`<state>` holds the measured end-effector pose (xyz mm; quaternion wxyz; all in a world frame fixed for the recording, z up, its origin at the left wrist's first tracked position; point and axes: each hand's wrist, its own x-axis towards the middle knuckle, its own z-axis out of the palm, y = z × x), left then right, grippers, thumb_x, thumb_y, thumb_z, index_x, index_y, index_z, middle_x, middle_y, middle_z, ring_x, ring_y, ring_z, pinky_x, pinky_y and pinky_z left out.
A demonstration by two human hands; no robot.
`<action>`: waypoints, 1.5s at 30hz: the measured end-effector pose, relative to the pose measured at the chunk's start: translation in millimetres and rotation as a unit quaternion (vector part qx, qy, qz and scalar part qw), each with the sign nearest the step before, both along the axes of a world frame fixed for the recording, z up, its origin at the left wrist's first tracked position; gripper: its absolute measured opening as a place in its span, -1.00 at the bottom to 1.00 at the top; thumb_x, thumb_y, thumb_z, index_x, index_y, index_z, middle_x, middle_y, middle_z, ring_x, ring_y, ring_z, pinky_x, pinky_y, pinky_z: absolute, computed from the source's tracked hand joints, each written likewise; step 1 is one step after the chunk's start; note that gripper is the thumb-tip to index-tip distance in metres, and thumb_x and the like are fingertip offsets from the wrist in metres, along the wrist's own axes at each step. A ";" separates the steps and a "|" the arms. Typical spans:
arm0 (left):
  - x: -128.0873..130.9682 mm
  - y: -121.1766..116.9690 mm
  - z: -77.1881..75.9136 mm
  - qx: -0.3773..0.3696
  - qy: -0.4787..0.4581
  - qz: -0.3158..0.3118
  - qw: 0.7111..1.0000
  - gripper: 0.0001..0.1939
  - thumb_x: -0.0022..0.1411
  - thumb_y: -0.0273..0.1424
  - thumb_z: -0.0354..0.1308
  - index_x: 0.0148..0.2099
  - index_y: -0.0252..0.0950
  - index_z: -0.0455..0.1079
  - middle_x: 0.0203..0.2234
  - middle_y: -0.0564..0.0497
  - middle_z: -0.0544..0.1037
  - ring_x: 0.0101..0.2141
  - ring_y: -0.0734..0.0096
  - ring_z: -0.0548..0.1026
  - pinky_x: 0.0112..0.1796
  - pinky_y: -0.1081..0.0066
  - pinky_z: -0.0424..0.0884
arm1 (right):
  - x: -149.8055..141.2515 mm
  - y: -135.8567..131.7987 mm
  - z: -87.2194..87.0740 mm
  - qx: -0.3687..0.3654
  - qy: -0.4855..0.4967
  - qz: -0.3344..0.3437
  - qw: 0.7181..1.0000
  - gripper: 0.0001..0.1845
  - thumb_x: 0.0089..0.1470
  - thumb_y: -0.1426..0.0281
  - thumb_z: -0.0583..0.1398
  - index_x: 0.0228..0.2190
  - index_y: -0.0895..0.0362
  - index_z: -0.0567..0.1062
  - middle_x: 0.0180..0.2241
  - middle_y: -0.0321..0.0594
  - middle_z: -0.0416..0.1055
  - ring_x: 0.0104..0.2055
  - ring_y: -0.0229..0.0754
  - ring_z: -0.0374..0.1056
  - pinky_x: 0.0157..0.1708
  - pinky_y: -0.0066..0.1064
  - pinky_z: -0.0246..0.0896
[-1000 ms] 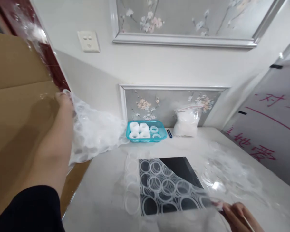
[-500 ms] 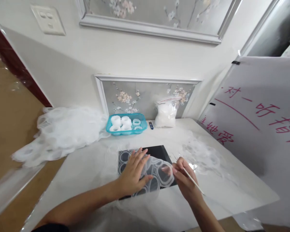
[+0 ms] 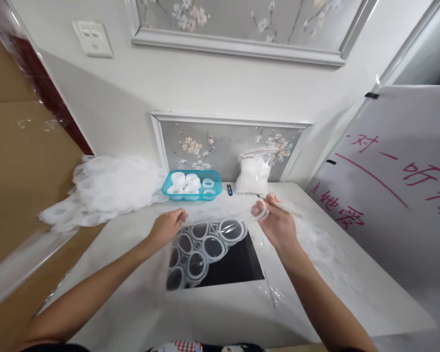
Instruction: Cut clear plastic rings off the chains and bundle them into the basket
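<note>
With the left hand [image 3: 167, 227] pinching the ringed sheet [image 3: 220, 240] and the right hand [image 3: 279, 229] gripping sheet and stick [image 3: 289, 210], even tension should limit creases.

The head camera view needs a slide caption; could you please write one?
Left hand and right hand hold a ring-patterned sheet partly over a black panel on a white table.

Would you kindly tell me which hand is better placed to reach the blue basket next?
The left hand, I think: it is nearer the basket, while the right hand is farther off and holds a thin tool. The left seems to pinch the ringed sheet, so it should let go first.
</note>
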<state>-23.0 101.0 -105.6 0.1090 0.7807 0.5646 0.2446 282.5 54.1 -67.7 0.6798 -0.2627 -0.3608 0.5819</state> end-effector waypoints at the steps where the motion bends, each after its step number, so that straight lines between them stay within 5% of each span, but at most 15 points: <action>1: -7.3 5.8 10.5 0.006 -0.006 0.012 1.000 -0.69 0.29 -0.24 -0.07 -0.34 -0.21 0.44 -0.47 0.01 0.59 -0.39 0.21 0.55 -0.31 0.32 0.39 | 1.8 11.4 4.6 -0.005 0.008 -0.003 1.000 -0.65 -0.19 0.41 0.29 -0.48 0.02 0.16 -0.57 -0.44 0.22 -0.50 -0.25 0.29 -0.43 -0.38 0.24; 7: -33.4 36.6 109.9 0.184 -0.118 0.071 0.973 -0.71 0.23 -0.18 0.09 -0.34 -0.27 0.48 -0.54 0.09 0.50 -0.45 0.38 0.44 -0.34 0.43 0.32 | 23.0 79.2 48.4 0.041 -0.006 -0.016 0.999 -0.61 -0.27 0.50 0.29 -0.52 0.03 0.15 -0.62 -0.49 0.21 -0.56 -0.33 0.28 -0.50 -0.47 0.23; 11: -30.8 57.2 169.6 0.214 -0.177 0.053 0.959 -0.75 0.16 -0.26 0.24 -0.39 -0.37 0.48 -0.59 0.09 0.44 -0.48 0.45 0.40 -0.34 0.43 0.32 | 43.0 110.6 84.4 0.106 -0.033 -0.037 0.993 -0.69 -0.18 0.54 0.23 -0.54 0.04 0.17 -0.63 -0.48 0.19 -0.58 -0.34 0.26 -0.53 -0.48 0.21; 15: -20.0 72.6 201.1 0.239 -0.197 0.006 0.951 -0.72 0.15 -0.28 0.27 -0.38 -0.46 0.47 -0.59 0.10 0.42 -0.44 0.41 0.47 -0.26 0.34 0.33 | 51.1 116.4 109.8 0.174 -0.037 -0.045 0.983 -0.70 -0.10 0.52 0.23 -0.54 0.04 0.16 -0.64 -0.50 0.13 -0.57 -0.35 0.26 -0.52 -0.49 0.18; 18: -14.5 68.1 206.0 0.260 -0.218 -0.032 0.940 -0.69 0.14 -0.23 0.26 -0.36 -0.45 0.49 -0.56 0.09 0.44 -0.37 0.34 0.51 -0.22 0.27 0.34 | 52.4 101.6 112.4 0.202 -0.046 -0.040 0.978 -0.69 -0.11 0.48 0.26 -0.55 0.04 0.18 -0.63 -0.49 0.09 -0.57 -0.36 0.20 -0.51 -0.48 0.15; 21: -20.4 41.4 186.3 0.258 -0.217 -0.009 0.942 -0.70 0.07 -0.15 0.29 -0.41 -0.32 0.51 -0.55 0.10 0.46 -0.39 0.32 0.49 -0.22 0.19 0.40 | 57.5 70.9 92.2 0.201 -0.077 -0.022 0.976 -0.64 -0.22 0.41 0.36 -0.57 0.04 0.22 -0.63 -0.49 0.07 -0.60 -0.36 0.09 -0.53 -0.46 0.12; 23: -31.6 11.4 154.6 0.179 -0.216 -0.011 0.960 -0.72 0.03 -0.11 0.30 -0.50 -0.20 0.49 -0.55 0.10 0.50 -0.43 0.31 0.48 -0.28 0.20 0.43 | 64.6 41.7 64.8 0.166 -0.122 0.004 0.979 -0.56 -0.31 0.34 0.43 -0.59 0.03 0.23 -0.66 -0.48 0.09 -0.60 -0.33 0.06 -0.57 -0.45 0.07; 25: -44.7 -23.1 108.4 0.006 -0.225 -0.085 0.971 -0.72 0.01 -0.08 0.26 -0.56 -0.14 0.49 -0.57 0.08 0.53 -0.50 0.31 0.48 -0.41 0.28 0.43 | 72.6 8.9 28.8 0.091 -0.185 0.053 0.977 -0.52 -0.29 0.29 0.44 -0.62 0.03 0.20 -0.69 -0.44 0.13 -0.58 -0.27 0.12 -0.56 -0.42 0.07; 28: -57.0 -63.3 25.8 -0.272 -0.157 -0.175 0.933 -0.79 0.06 -0.12 0.22 -0.52 -0.05 0.51 -0.60 0.10 0.55 -0.52 0.33 0.52 -0.43 0.35 0.44 | 78.2 -30.5 -30.6 -0.020 -0.304 0.177 0.936 -0.53 -0.15 0.16 0.37 -0.62 0.03 0.18 -0.67 -0.37 0.22 -0.57 -0.24 0.13 -0.54 -0.39 0.06; 30: -57.0 -70.0 -22.4 -0.345 -0.140 -0.141 0.917 -0.75 0.09 -0.07 0.15 -0.50 -0.03 0.50 -0.63 0.10 0.55 -0.53 0.32 0.52 -0.45 0.37 0.44 | 74.0 -38.7 -66.0 -0.054 -0.406 0.208 0.888 -0.62 -0.04 0.18 0.29 -0.60 0.05 0.22 -0.60 -0.32 0.29 -0.54 -0.23 0.15 -0.51 -0.38 0.06; 32: -52.6 -57.5 -54.4 -0.307 -0.114 -0.090 0.941 -0.74 0.03 -0.06 0.15 -0.53 -0.07 0.47 -0.67 0.07 0.52 -0.57 0.29 0.50 -0.49 0.35 0.42 | 63.9 -28.7 -93.1 -0.024 -0.524 0.161 0.836 -0.70 0.00 0.29 0.24 -0.60 0.07 0.24 -0.58 -0.32 0.30 -0.51 -0.21 0.17 -0.44 -0.36 0.09; 36: -41.7 4.2 -73.0 -0.217 -0.089 -0.041 0.971 -0.75 0.06 -0.11 0.11 -0.46 -0.12 0.47 -0.38 -0.04 0.59 -0.27 0.12 0.53 -0.18 0.20 0.43 | 37.3 27.6 -122.0 -0.053 -0.722 0.030 0.689 -0.77 0.02 0.43 0.18 -0.58 0.07 0.23 -0.59 -0.33 0.30 -0.47 -0.20 0.23 -0.41 -0.40 0.06; 38: -37.5 35.9 -72.9 -0.158 -0.060 -0.012 0.986 -0.81 -0.02 -0.17 0.18 -0.50 -0.16 0.44 -0.21 -0.12 0.56 -0.07 -0.02 0.46 -0.02 0.13 0.34 | 26.2 58.3 -127.8 -0.085 -0.751 -0.020 0.654 -0.87 0.08 0.39 0.16 -0.47 0.09 0.30 -0.50 -0.24 0.37 -0.39 -0.15 0.29 -0.39 -0.40 0.04; 40: -34.4 58.8 -73.1 -0.132 -0.038 0.002 0.991 -0.83 -0.13 -0.24 0.27 -0.52 -0.19 0.40 -0.17 -0.16 0.54 0.00 -0.12 0.41 0.01 0.09 0.31 | 17.3 81.7 -131.5 -0.107 -0.757 -0.058 0.642 -0.85 0.13 0.30 0.16 -0.35 0.12 0.33 -0.40 -0.11 0.42 -0.30 -0.09 0.33 -0.39 -0.40 0.03; 45: -33.5 78.3 -76.2 -0.137 -0.007 -0.004 0.991 -0.75 -0.15 -0.35 0.28 -0.32 -0.21 0.42 -0.51 0.00 0.54 -0.40 0.09 0.54 -0.35 0.27 0.43 | 2.9 103.2 -141.1 -0.094 -0.760 -0.064 0.640 -0.82 0.02 0.40 0.27 -0.35 0.13 0.35 -0.42 -0.14 0.46 -0.33 -0.12 0.37 -0.39 -0.44 0.02</action>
